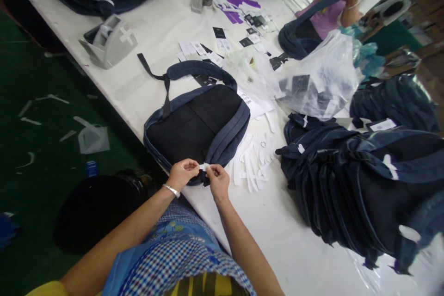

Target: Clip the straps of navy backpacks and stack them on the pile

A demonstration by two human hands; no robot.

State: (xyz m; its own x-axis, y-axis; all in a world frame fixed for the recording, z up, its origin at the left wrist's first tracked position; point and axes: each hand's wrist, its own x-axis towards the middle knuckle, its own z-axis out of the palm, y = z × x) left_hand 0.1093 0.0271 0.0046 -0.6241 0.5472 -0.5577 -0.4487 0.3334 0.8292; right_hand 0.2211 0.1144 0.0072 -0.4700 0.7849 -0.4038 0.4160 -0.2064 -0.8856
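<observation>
A navy backpack (pixel 194 125) with a black back panel lies on the white table, its straps facing up. At its near end, my left hand (pixel 182 173) and my right hand (pixel 218 181) pinch a small white strip (pixel 204 166) between them, close to a shoulder strap's lower end. Both hands are closed, fingertips almost meeting. Just right of the backpack, several loose white strips (pixel 251 164) are spread on the table. One shoulder strap (pixel 199 68) arches up at the far side, with a black webbing tail reaching left.
Stacked navy backpacks (pixel 333 185) fill the right side. A grey tape dispenser (pixel 111 41) stands near the left edge. Clear plastic bags (pixel 322 78) and black and white tags (pixel 218 33) lie beyond. Another person (pixel 340 0) handles a navy bag across the table.
</observation>
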